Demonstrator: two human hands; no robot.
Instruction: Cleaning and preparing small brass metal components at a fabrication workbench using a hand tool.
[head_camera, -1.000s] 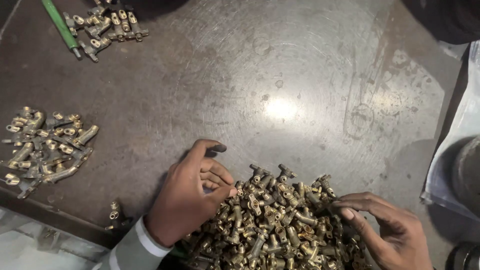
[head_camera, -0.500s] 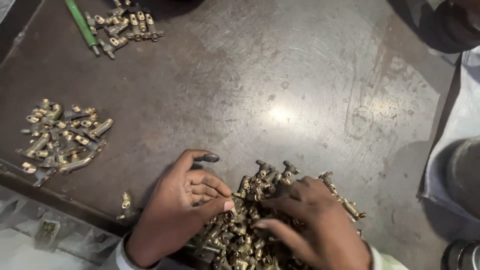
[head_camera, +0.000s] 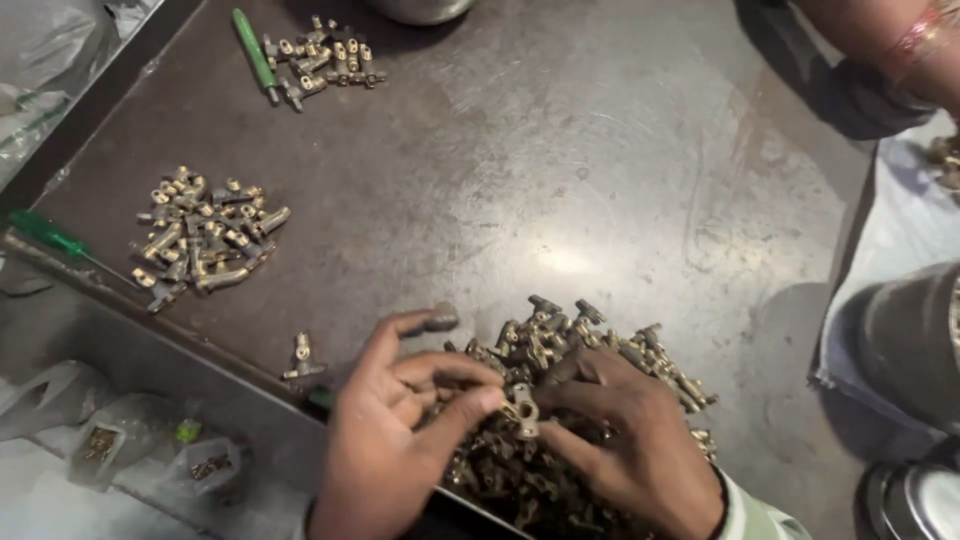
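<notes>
Brass fitting pinched between left hand and right hand fingers.

Both hands are bare, without gloves or rings. The right hand ends in a pale, light-green cuff at the wrist. The left hand shows no visible sleeve.

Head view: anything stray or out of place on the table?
One brass fitting stands alone near the table's front edge, apart from the three piles. Otherwise nothing odd: both hands, left hand and right hand, work in the big pile, pinching one small brass piece between them.
</notes>
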